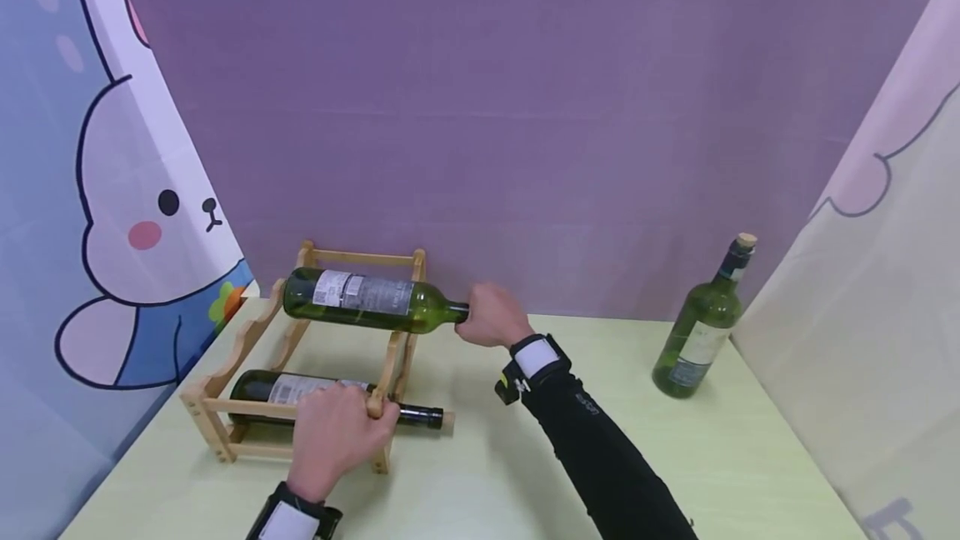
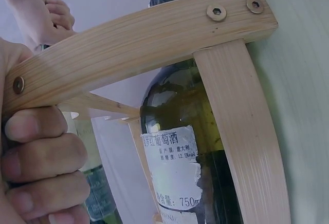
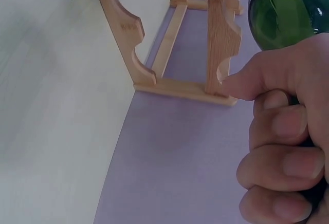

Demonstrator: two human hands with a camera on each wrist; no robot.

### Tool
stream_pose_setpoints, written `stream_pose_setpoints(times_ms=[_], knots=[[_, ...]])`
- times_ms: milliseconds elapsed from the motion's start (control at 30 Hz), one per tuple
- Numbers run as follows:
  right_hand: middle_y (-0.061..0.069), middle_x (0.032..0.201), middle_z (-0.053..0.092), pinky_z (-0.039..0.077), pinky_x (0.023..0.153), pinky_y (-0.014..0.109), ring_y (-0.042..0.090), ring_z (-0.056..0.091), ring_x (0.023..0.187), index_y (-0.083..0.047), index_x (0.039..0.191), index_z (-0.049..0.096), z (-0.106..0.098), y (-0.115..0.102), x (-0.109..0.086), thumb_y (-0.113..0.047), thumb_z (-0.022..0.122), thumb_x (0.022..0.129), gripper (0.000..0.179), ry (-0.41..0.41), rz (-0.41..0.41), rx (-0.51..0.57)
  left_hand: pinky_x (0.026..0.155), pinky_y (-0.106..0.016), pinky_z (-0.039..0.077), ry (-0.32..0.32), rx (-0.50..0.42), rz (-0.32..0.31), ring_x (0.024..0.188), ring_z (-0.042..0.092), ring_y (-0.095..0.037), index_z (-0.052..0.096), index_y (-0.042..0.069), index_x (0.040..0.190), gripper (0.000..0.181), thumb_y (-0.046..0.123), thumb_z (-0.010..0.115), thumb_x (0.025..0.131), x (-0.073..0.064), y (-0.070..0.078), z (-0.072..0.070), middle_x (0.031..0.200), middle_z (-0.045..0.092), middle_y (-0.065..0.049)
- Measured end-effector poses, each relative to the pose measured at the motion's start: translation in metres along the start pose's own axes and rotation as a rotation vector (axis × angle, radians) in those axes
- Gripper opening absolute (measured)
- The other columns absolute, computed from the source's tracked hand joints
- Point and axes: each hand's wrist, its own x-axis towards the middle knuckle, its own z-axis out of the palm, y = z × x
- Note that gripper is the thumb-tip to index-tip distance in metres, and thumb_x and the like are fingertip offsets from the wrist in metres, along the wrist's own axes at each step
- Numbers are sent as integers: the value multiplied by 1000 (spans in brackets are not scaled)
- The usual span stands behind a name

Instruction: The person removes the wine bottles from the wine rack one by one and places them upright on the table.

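Before a purple backdrop point(image 1: 525, 123), above a pale worktop point(image 1: 720, 457); grips a green bottle point(image 1: 367, 294) by the neck in a curled right hand point(image 1: 493, 315); holds it sideways above the farther part of a wooden rack point(image 1: 247, 408), hard to tell if touching; clasps the rack's near right corner with a curled left hand point(image 1: 341, 432); with a corked bottle point(image 1: 296, 388) lying in the near slot, a standing bottle point(image 1: 703, 327) well apart at right.

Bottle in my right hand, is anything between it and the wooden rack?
Nothing visible. Your right hand holds the bottle by its neck over the wooden rack; the racked bottle lies lower, at the near end.
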Motion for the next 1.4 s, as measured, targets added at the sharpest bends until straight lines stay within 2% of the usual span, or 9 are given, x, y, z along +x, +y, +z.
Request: stream_pose_setpoints(times_ms=[267, 633, 900, 1400], knots=[[-9, 51, 28, 23, 41, 23, 8, 30, 44, -18, 55, 38, -8, 13, -18, -18, 66, 71, 33, -1, 18, 48, 40, -27, 9, 13, 14, 17, 41, 16, -8, 17, 28, 44, 55, 33, 62, 74, 0, -1, -1, 49, 9, 14], [-10, 52, 27, 22, 42, 23, 7, 28, 44, -19, 55, 36, -9, 34, -36, -17, 64, 69, 31, 24, 29, 48, 37, -28, 11, 40, 35, 30, 38, 19, -10, 16, 29, 43, 55, 35, 61, 73, 0, -3, 1, 48, 9, 14], [-11, 50, 28, 24, 43, 24, 7, 30, 44, -20, 53, 37, -16, 45, -53, -17, 65, 69, 32, 49, 31, 29, 39, -28, 9, 43, 17, 41, 41, 15, -8, 16, 28, 44, 54, 34, 61, 73, 0, -3, 1, 49, 9, 13], [-13, 48, 31, 24, 43, 24, 7, 32, 43, -21, 52, 44, -30, 67, -81, -17, 66, 69, 28, 50, 62, 41, 39, -26, 9, 55, -3, 40, 40, 16, -7, 18, 28, 43, 56, 34, 64, 74, -1, -2, 0, 47, 10, 15]])
